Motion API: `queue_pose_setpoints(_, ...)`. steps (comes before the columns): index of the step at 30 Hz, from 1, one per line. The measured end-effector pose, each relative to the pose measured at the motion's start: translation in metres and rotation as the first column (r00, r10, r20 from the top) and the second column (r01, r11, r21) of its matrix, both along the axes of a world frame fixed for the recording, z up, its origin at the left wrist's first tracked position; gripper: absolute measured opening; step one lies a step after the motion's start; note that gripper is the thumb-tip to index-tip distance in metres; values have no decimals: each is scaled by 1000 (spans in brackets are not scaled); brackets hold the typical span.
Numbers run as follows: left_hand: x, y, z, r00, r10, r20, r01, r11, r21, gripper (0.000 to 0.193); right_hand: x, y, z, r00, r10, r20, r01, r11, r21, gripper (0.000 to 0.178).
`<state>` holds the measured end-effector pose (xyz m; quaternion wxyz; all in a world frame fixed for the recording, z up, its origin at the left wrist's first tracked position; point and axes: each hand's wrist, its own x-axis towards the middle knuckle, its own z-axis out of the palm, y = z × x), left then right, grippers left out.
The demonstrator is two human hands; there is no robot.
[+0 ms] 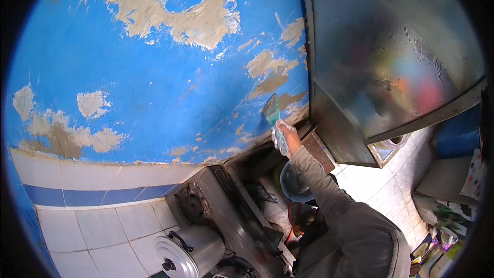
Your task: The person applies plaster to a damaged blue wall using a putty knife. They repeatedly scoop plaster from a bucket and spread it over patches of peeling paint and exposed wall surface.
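Note:
A putty knife (271,109) with a greenish handle and a broad blade is gripped in my right hand (289,135). The blade points upward, close in front of the lower right part of the blue wall (170,77). I cannot tell whether it touches the surface. Near the blade, damp-looking brown filler patches (268,85) lie beside lighter grey-beige ones. White residue marks my fingers. My right arm, in a grey-brown sleeve, reaches in from the lower right. My left hand does not show.
Below the wall runs white tiling (100,226) with a blue band. A stove (226,211) stands beneath, with a lidded metal pot (198,247) near its burners. Right of my arm is a frosted glass panel (381,56) in a metal frame. A bluish basin (294,185) sits under my forearm.

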<state>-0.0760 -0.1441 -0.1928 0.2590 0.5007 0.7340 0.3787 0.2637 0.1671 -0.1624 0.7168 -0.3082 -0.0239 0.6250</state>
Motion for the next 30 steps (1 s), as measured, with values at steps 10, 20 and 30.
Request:
queue_pose_setpoints(10,92,181,109,236,-85,968,-8,996,90,27,2,-114,119,551,386,740,-684,717,136,38)
queue_pose_setpoints(20,126,203,174,535,-230,813,-90,941,326,8,19,-133,127,-464,-165,870,-519,847,-116,77)
queue_pose_setpoints(30,116,183,170,852,-193,486,5,933,360,18,49,-173,148,687,712,146,-677,700,-226,36)
